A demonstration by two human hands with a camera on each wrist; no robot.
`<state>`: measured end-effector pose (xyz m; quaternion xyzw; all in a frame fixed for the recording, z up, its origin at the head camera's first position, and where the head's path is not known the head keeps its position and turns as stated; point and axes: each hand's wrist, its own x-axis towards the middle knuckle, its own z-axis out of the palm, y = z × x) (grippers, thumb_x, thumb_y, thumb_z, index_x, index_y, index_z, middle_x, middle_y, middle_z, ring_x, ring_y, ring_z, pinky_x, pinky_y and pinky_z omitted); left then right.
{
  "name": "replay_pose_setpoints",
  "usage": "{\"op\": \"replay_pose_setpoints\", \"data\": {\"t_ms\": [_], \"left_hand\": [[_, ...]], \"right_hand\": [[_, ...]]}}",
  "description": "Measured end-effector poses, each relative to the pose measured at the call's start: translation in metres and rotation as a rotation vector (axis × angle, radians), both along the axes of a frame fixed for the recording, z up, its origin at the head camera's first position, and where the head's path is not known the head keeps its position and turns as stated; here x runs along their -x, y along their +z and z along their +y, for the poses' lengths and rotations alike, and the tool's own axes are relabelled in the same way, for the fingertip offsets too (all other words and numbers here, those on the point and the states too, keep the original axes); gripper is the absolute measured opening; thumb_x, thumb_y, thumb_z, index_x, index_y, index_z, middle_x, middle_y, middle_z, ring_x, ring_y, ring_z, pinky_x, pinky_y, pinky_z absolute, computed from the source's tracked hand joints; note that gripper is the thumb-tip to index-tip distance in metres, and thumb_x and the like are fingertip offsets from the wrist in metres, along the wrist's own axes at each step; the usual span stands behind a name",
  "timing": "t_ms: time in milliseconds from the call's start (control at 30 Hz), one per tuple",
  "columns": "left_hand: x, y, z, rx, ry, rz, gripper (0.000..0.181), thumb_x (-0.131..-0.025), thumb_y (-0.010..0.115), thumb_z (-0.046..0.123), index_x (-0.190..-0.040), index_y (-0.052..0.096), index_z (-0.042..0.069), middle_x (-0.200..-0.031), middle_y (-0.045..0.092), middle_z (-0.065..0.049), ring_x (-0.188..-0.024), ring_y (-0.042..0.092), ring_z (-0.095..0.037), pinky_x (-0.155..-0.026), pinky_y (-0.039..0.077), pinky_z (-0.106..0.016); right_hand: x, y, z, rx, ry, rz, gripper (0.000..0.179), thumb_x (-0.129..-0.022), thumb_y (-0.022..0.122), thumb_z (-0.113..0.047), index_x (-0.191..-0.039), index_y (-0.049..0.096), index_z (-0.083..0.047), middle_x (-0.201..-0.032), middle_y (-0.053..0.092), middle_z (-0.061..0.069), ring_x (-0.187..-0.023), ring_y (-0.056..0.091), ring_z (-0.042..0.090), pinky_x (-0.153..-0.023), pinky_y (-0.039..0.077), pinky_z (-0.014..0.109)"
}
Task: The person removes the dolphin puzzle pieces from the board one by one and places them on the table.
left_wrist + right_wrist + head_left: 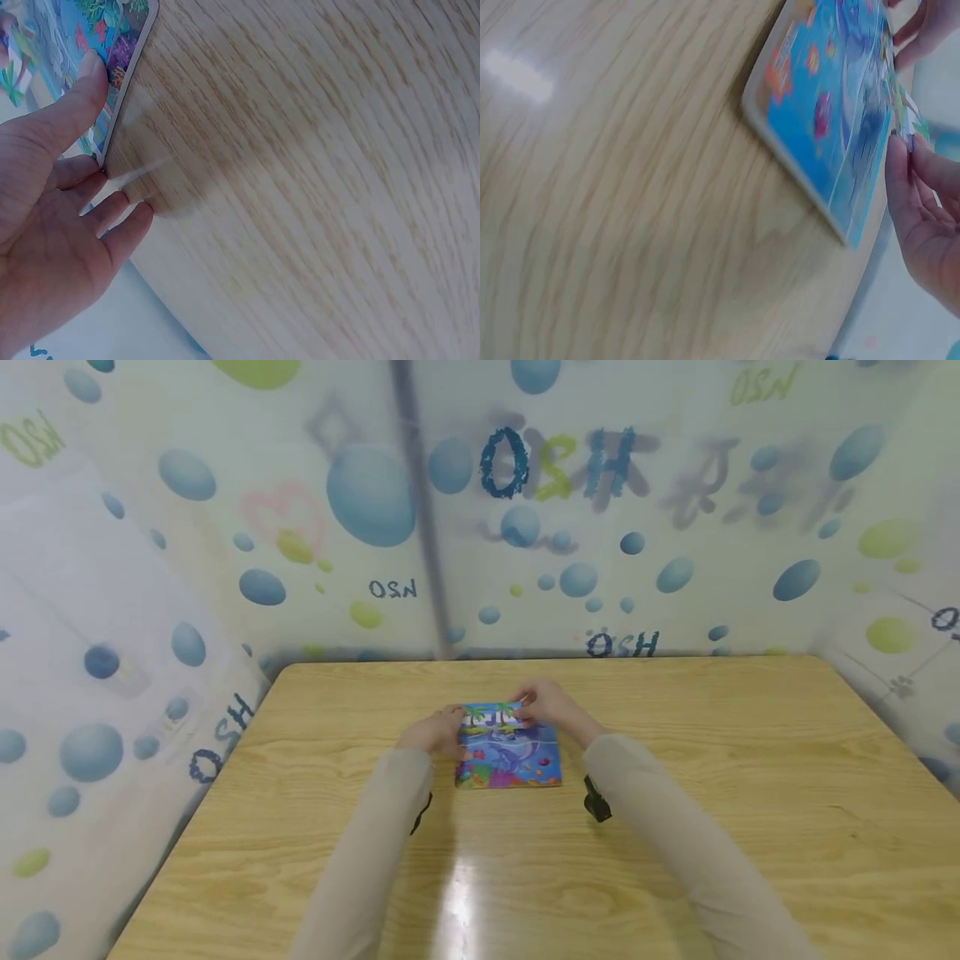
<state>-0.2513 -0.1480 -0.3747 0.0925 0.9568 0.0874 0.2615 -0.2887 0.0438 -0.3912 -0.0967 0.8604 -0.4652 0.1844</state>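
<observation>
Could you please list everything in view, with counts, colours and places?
Picture board: 1, mainly blue with multicoloured sea creatures, on the table
Palm-tree piece: 1, green, white and blue, at the board's far part
Table: 1, light wood, under the board
Patterned backdrop: 1 surround, whitish with blue and green spots, behind and beside the table
Wrist devices: 2, black, one at each wrist
Sleeves: 2, pale beige, on both arms
Left hand: 1, at the board's left edge
Right hand: 1, pinching the piece
</observation>
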Motion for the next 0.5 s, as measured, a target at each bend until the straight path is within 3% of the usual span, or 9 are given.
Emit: {"op": "replay_pose_setpoints", "data": {"t_ms": [300, 500], "left_hand": [[0.001, -0.002, -0.002, -0.017, 0.022, -0.02, 0.082, -0.085, 0.065, 0.03, -0.146, 0.017, 0.004, -0.154, 0.013, -0.012, -0.141, 0.015, -0.031, -0.113, 0.021, -0.046], [0.001, -0.001, -0.001, -0.019, 0.023, -0.02, 0.082, -0.085, 0.064, 0.031, -0.146, 0.016, 0.006, -0.153, 0.015, -0.012, -0.141, 0.017, -0.03, -0.112, 0.023, -0.047]], "right_hand": [[-0.001, -0.002, 0.045, -0.085, 0.043, 0.077, 0.029, -0.086, 0.059, -0.002, -0.114, 0.058, 0.007, -0.096, 0.064, 0.022, -0.067, 0.06, 0.01, -0.067, 0.055, 0.026], [-0.004, -0.005, 0.079, -0.099, -0.001, 0.052, 0.031, -0.087, 0.057, -0.002, -0.116, 0.055, 0.009, -0.09, 0.06, 0.016, -0.065, 0.058, 0.008, -0.067, 0.054, 0.023]]}}
